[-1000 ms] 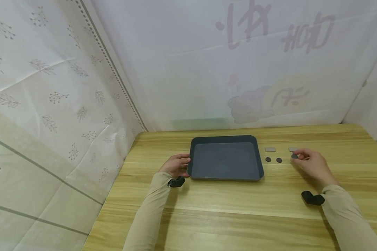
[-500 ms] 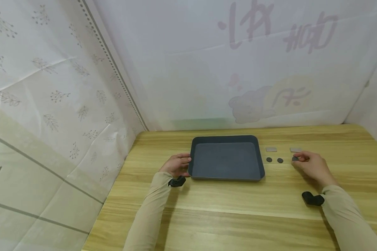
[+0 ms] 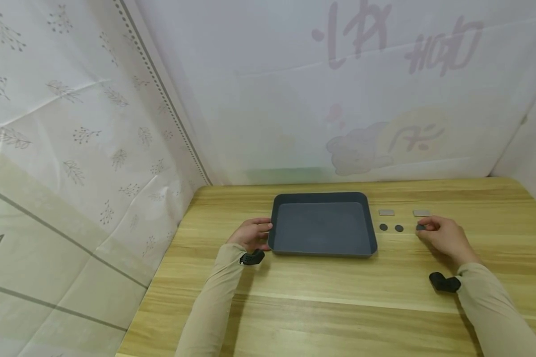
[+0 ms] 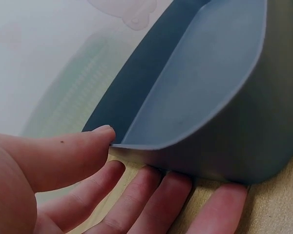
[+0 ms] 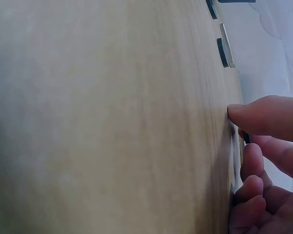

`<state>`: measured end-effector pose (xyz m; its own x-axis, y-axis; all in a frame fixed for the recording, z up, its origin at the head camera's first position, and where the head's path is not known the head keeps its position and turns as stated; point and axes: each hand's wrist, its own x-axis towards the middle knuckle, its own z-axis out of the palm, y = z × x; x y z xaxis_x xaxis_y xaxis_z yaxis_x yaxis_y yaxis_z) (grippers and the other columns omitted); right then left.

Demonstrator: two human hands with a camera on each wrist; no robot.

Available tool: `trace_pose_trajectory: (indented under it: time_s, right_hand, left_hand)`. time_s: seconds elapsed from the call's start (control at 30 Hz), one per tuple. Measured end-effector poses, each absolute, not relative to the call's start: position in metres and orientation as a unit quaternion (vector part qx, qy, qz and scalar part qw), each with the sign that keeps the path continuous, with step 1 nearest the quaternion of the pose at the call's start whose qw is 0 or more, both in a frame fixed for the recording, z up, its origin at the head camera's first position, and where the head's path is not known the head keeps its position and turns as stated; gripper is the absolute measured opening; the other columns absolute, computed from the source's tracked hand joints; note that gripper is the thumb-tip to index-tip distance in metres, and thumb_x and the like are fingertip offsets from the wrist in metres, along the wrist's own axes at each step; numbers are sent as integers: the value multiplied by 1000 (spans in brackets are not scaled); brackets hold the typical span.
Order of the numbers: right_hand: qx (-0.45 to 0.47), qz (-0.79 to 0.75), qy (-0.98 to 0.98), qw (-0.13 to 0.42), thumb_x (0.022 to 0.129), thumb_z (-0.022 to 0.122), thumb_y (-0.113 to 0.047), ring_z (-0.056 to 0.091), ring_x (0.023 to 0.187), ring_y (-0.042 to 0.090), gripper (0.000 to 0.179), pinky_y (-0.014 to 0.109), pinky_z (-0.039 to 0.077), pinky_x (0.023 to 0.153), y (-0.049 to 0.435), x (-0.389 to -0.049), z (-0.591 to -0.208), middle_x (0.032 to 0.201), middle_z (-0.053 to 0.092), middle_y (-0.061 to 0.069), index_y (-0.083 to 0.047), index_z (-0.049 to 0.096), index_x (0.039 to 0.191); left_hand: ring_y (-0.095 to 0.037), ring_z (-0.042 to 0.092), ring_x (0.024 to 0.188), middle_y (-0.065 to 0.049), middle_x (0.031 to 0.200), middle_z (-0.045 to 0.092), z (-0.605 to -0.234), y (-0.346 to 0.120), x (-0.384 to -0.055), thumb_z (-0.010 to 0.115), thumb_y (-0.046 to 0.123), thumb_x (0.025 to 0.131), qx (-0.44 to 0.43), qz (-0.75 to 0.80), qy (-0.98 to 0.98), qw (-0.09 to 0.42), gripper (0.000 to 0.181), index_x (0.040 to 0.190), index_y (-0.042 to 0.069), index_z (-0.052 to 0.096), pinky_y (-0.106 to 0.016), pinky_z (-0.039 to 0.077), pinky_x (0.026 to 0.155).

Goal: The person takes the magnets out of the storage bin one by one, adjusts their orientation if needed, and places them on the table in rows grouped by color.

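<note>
A dark grey rectangular tray (image 3: 323,228) with raised walls rests on the wooden table. My left hand (image 3: 251,234) is at its left side; in the left wrist view the thumb touches the rim and the extended fingers touch the outer wall. My right hand (image 3: 444,237) pinches a small dark round disc (image 3: 420,227) between thumb and forefinger, low at the tabletop. Two similar discs, a nearer one (image 3: 399,228) and one beside the tray (image 3: 383,227), lie left of it. Behind them are two flat silvery rectangular pieces, one left (image 3: 386,212) and one right (image 3: 421,213).
The wooden table (image 3: 312,302) runs back to a printed white curtain (image 3: 268,99). Another patterned curtain (image 3: 71,148) hangs along the left edge. Black wrist devices sit at both cuffs, left (image 3: 252,257) and right (image 3: 444,282).
The right hand has lowered slightly with the pinched disc, which now sits in line with the other two discs. The left hand stays at the tray, and the view has shifted slightly.
</note>
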<state>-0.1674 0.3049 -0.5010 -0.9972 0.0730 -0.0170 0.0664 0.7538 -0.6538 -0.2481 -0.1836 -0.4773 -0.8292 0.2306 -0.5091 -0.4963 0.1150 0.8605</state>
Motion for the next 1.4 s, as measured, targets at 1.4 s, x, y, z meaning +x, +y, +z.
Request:
trace_pose_trajectory:
  time_s: [1.4]
  right_hand:
    - [-40, 337, -941, -4, 92, 63, -25, 58, 88, 30, 38, 33, 41, 70, 305, -166, -504, 101, 63, 24, 6, 61, 113]
  left_hand:
    - [-28, 58, 107, -19, 136, 52, -478, -184, -246, 55, 13, 99, -94, 650, 705, 268, 46, 143, 6, 45, -42, 54, 73]
